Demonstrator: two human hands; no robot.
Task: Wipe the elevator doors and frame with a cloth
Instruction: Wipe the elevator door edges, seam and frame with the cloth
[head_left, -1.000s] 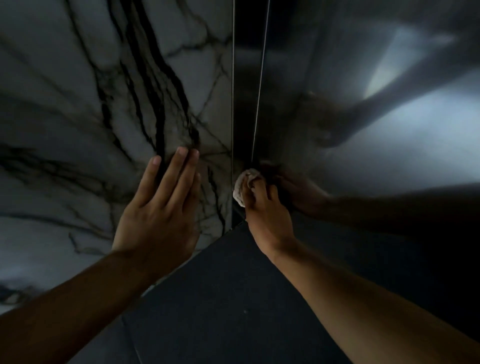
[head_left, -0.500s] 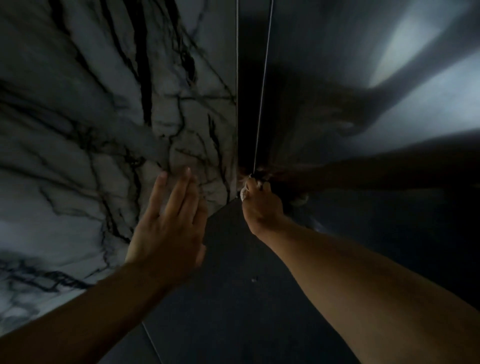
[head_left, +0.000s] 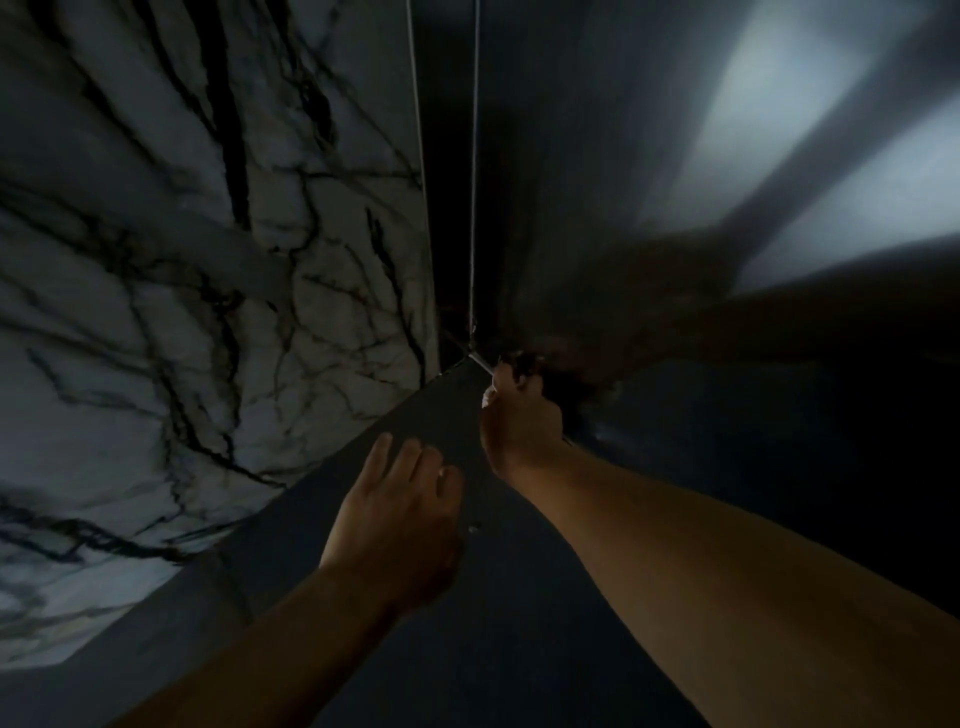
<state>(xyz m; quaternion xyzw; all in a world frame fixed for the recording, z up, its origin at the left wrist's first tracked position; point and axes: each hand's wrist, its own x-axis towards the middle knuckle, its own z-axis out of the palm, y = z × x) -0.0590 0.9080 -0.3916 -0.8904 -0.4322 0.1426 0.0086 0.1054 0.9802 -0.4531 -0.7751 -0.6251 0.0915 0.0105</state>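
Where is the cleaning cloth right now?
The cloth is bunched in the right hand, low at the foot of the metal elevator door, near the floor.

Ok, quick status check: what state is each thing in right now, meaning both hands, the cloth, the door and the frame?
right hand: closed on the cloth, down at the base of the door
cloth: bunched, mostly hidden in the fist
left hand: open, empty, hovering over the dark floor
elevator door: shut, reflective
frame: dark strip beside the marble wall
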